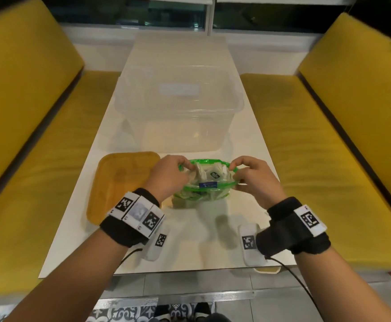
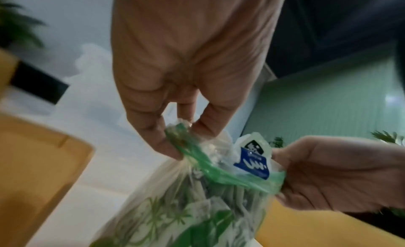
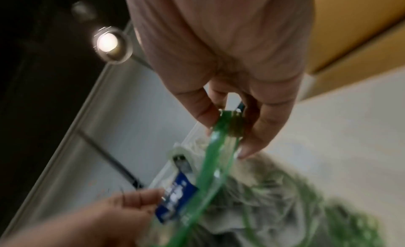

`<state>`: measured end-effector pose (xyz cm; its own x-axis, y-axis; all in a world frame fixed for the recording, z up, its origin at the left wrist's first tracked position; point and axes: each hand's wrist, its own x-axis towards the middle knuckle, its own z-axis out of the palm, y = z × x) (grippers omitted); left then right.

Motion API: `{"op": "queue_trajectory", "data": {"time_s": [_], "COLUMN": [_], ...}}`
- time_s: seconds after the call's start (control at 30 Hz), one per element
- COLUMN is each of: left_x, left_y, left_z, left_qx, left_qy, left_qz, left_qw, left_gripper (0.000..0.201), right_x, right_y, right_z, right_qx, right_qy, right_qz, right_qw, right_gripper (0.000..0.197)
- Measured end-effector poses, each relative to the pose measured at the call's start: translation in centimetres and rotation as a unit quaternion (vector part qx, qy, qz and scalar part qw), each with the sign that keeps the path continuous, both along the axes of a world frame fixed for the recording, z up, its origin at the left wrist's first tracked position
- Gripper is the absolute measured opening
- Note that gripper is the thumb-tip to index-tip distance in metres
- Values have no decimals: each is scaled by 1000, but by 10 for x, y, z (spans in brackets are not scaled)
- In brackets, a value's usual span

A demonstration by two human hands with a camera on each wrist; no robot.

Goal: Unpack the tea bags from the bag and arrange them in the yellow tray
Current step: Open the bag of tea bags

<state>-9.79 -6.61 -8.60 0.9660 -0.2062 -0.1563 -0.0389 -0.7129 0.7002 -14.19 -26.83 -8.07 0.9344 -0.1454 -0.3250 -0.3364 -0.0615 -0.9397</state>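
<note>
A clear zip bag (image 1: 203, 189) with a green seal strip stands on the white table (image 1: 190, 242), its mouth pulled wide. White tea bags (image 1: 209, 174) fill it; one shows a black label. My left hand (image 1: 170, 175) pinches the left end of the green rim (image 2: 197, 157). My right hand (image 1: 252, 177) pinches the right end of the rim (image 3: 221, 129). A blue sticker (image 2: 252, 165) sits on the near side of the bag. The yellow tray (image 1: 120, 182) lies just left of the bag and holds nothing that I can see.
A large clear plastic tub (image 1: 178, 108) stands just behind the bag. Yellow bench cushions (image 1: 39, 159) run along both sides of the table. Cables hang from both wrist bands at the table's near edge.
</note>
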Motion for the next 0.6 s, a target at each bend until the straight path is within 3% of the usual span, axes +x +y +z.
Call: {"op": "queue_trajectory", "data": {"time_s": [0.07, 0.13, 0.27, 0.33, 0.5, 0.6], "left_x": [1, 4, 7, 9, 18, 16], "left_y": [-3, -7, -17, -22, -17, -16], "left_z": [5, 5, -3, -10, -4, -6], "left_qx": [60, 104, 167, 187, 186, 181], "left_qy": [-18, 17, 106, 130, 147, 158], "left_qz": [-34, -78, -127, -130, -144, -147], "left_qw": [997, 991, 972, 965, 961, 959], "left_gripper": [34, 48, 61, 64, 64, 60], "right_x": [0, 2, 10, 13, 19, 15], "right_y": [2, 3, 9, 13, 4, 6], "right_z": [3, 4, -4, -12, -5, -6], "right_qx": [-123, -241, -382, -399, -345, -347], "right_qy": [-38, -53, 20, 61, 102, 113], "right_qz": [8, 35, 166, 207, 198, 208], "right_qw": [992, 968, 909, 891, 912, 907], "right_gripper": [24, 26, 46, 45, 49, 47]}}
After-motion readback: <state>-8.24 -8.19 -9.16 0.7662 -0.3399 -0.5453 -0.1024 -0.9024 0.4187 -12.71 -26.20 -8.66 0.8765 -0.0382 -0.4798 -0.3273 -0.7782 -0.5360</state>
